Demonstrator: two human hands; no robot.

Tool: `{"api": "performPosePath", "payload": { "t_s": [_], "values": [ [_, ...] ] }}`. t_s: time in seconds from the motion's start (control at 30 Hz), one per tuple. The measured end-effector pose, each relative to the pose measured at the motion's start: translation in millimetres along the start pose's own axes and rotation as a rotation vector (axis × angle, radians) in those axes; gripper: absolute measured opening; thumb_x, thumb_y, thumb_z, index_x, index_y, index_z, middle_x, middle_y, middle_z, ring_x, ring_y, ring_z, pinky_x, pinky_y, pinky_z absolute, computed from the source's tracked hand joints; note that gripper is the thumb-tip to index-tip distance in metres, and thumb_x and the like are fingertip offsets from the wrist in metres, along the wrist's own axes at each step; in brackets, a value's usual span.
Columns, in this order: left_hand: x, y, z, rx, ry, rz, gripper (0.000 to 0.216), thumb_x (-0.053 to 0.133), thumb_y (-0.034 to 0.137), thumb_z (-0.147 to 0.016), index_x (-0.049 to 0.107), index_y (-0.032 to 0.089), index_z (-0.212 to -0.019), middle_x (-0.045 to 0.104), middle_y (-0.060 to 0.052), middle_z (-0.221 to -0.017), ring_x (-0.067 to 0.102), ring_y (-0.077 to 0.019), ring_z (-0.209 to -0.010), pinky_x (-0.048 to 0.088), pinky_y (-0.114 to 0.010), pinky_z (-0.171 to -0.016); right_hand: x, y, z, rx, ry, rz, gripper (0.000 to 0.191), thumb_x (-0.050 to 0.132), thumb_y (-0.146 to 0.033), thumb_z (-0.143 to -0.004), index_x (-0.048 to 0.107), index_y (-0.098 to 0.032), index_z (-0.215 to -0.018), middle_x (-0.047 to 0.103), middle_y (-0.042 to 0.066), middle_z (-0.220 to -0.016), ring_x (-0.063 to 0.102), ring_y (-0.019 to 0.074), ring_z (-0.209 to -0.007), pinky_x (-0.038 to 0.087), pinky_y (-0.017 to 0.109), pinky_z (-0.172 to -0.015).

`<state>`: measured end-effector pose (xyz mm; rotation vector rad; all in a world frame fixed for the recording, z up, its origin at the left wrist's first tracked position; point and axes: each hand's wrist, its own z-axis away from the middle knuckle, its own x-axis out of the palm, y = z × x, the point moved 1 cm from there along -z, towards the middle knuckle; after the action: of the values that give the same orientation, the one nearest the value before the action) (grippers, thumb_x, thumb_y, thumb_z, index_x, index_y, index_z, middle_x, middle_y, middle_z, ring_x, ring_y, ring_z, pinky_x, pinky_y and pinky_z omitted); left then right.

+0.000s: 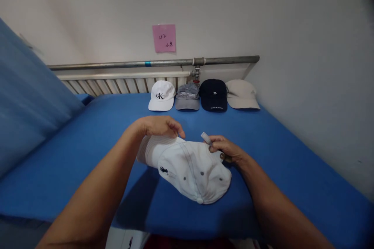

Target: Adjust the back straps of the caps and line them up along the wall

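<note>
A white baseball cap (193,163) with a small dark embroidered emblem is held tilted over the blue surface, brim to the left and crown toward me. My left hand (162,125) is closed at the far edge where brim meets crown, its fingers partly hidden. At the back of the cap, my right hand (223,146) pinches the edge beside the adjusting strap (206,138), whose loose end sticks up. A brass-coloured buckle (225,158) hangs below that hand. Several dark eyelets dot the crown.
Along the far edge stand a white cap with letters (162,96), a grey cap (187,97), a navy cap (213,95) and a beige cap (242,94). Behind are a radiator (122,85) and a metal pipe (117,64). A blue curtain (26,101) hangs left.
</note>
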<state>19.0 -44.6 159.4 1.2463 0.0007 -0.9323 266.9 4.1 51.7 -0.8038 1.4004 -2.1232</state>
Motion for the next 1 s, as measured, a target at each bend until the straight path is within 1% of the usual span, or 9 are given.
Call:
{"api": "performPosePath", "payload": {
  "t_s": [0.17, 0.27, 0.4, 0.53, 0.63, 0.73, 0.87, 0.93, 1.0],
  "values": [
    [-1.6, -8.8, -0.8, -0.016, 0.024, 0.064, 0.023, 0.06, 0.013, -0.07, 0.072, 0.018, -0.09, 0.07, -0.001, -0.082, 0.061, -0.0146, -0.078, 0.047, -0.025, -0.073, 1.1, -1.3, 0.7, -0.005, 0.015, -0.019, 0.023, 0.057, -0.012, -0.047, 0.069, -0.014, -0.066, 0.062, -0.002, -0.054, 0.052, 0.008, -0.044, 0.039, 0.017, -0.044],
    [-2.0, -8.8, 0.9, -0.015, 0.047, 0.041, 0.02, 0.06, 0.017, -0.073, 0.072, 0.017, -0.089, 0.071, -0.002, -0.086, 0.061, -0.0154, -0.08, 0.047, -0.025, -0.075, 4.0, -4.2, 3.1, -0.016, 0.017, -0.043, 0.024, 0.057, -0.012, -0.046, 0.069, -0.015, -0.066, 0.062, -0.002, -0.054, 0.052, 0.0076, -0.043, 0.039, 0.017, -0.043],
    [4.4, 6.8, -1.6, 0.015, 0.026, -0.113, 0.02, 0.059, 0.028, -0.079, 0.071, 0.018, -0.091, 0.071, -0.003, -0.091, 0.061, -0.0174, -0.087, 0.045, -0.025, -0.078, 8.7, -8.5, 6.9, -0.055, 0.019, -0.088, 0.024, 0.057, -0.014, -0.045, 0.068, -0.015, -0.066, 0.06, -0.003, -0.053, 0.051, 0.008, -0.044, 0.039, 0.017, -0.043],
    [16.6, 28.7, -10.7, 0.008, -0.052, -0.286, 0.027, 0.056, 0.038, -0.082, 0.072, 0.018, -0.091, 0.069, -0.001, -0.088, 0.06, -0.0183, -0.085, 0.043, -0.024, -0.072, 12.2, -11.0, 9.9, -0.087, 0.008, -0.13, 0.025, 0.056, -0.016, -0.045, 0.069, -0.015, -0.065, 0.061, -0.002, -0.053, 0.052, 0.0089, -0.044, 0.04, 0.018, -0.044],
    [20.3, 34.0, -17.9, 0.001, -0.098, -0.288, 0.023, 0.055, 0.033, -0.081, 0.071, 0.018, -0.091, 0.067, -0.001, -0.086, 0.059, -0.0171, -0.083, 0.043, -0.023, -0.07, 12.1, -11.7, 10.7, -0.105, -0.001, -0.16, 0.024, 0.056, -0.015, -0.045, 0.069, -0.015, -0.065, 0.062, -0.002, -0.054, 0.052, 0.0091, -0.044, 0.039, 0.018, -0.043],
    [17.1, 31.3, -22.9, -0.006, -0.118, -0.178, 0.021, 0.057, 0.028, -0.078, 0.069, 0.017, -0.092, 0.067, -0.001, -0.085, 0.059, -0.0165, -0.08, 0.044, -0.024, -0.07, 9.9, -12.7, 10.1, -0.127, 0.013, -0.187, 0.024, 0.057, -0.013, -0.045, 0.069, -0.015, -0.065, 0.061, -0.003, -0.053, 0.05, 0.0078, -0.043, 0.038, 0.017, -0.043],
    [7.7, 35.3, -27.9, 0.044, -0.043, -0.057, 0.022, 0.059, 0.027, -0.076, 0.066, 0.016, -0.093, 0.066, 0.0, -0.084, 0.059, -0.015, -0.078, 0.046, -0.024, -0.072, 6.3, -15.7, 10.1, -0.184, 0.058, -0.24, 0.024, 0.057, -0.014, -0.044, 0.069, -0.015, -0.065, 0.062, -0.003, -0.054, 0.052, 0.0082, -0.045, 0.041, 0.017, -0.045],
    [3.9, 41.4, -29.9, 0.049, -0.029, -0.087, 0.022, 0.059, 0.028, -0.076, 0.066, 0.017, -0.094, 0.066, 0.0, -0.085, 0.059, -0.0151, -0.08, 0.046, -0.024, -0.073, 4.6, -17.4, 11.7, -0.224, 0.095, -0.278, 0.025, 0.057, -0.014, -0.044, 0.069, -0.015, -0.066, 0.063, -0.002, -0.056, 0.053, 0.0088, -0.047, 0.042, 0.018, -0.047],
    [1.6, 46.5, -31.2, 0.03, -0.074, -0.157, 0.024, 0.061, 0.03, -0.077, 0.067, 0.017, -0.095, 0.068, -0.001, -0.089, 0.06, -0.0165, -0.085, 0.046, -0.024, -0.075, 3.3, -18.5, 14.2, -0.252, 0.122, -0.311, 0.024, 0.056, -0.014, -0.045, 0.069, -0.015, -0.066, 0.063, -0.001, -0.056, 0.053, 0.0095, -0.047, 0.042, 0.019, -0.046]
  ]
}}
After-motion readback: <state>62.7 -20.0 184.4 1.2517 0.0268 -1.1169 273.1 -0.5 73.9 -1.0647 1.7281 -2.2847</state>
